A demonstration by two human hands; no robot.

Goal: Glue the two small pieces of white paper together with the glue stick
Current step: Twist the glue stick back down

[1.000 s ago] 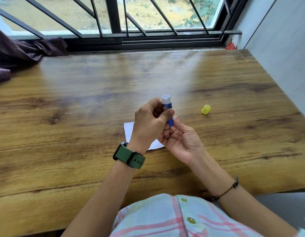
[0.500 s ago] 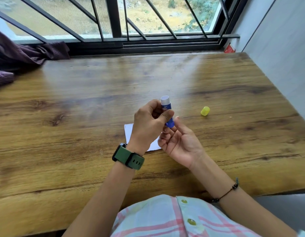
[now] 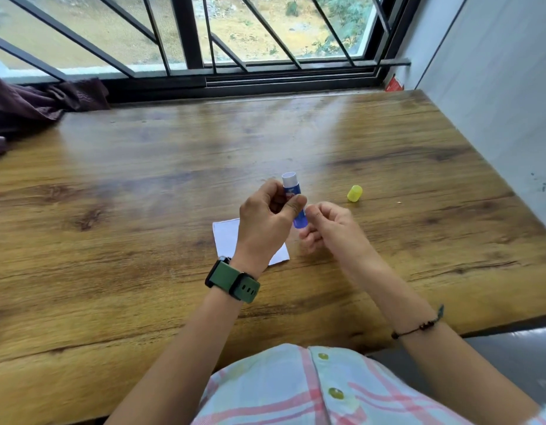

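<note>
My left hand (image 3: pixel 265 222) holds the glue stick (image 3: pixel 293 191) upright above the table; it has a blue body and a white top, and its cap is off. My right hand (image 3: pixel 333 228) is beside it, fingers curled, with thumb and fingertips pinched at the stick's lower end. The yellow cap (image 3: pixel 355 193) lies on its side on the wood to the right of my hands. White paper (image 3: pixel 226 240) lies flat on the table under my left hand and wrist, partly hidden. I cannot tell whether it is one piece or two stacked.
The wooden table (image 3: pixel 143 210) runs back to a barred window (image 3: pixel 185 41). A dark purple cloth (image 3: pixel 35 108) is heaped at the back left. A small red object (image 3: pixel 394 84) sits in the back right corner. A white wall (image 3: pixel 495 102) borders the right side.
My right hand has turned from palm-up under the stick to fingers curled at its lower end. The left hand keeps its hold on the stick. Cap and paper have not moved.
</note>
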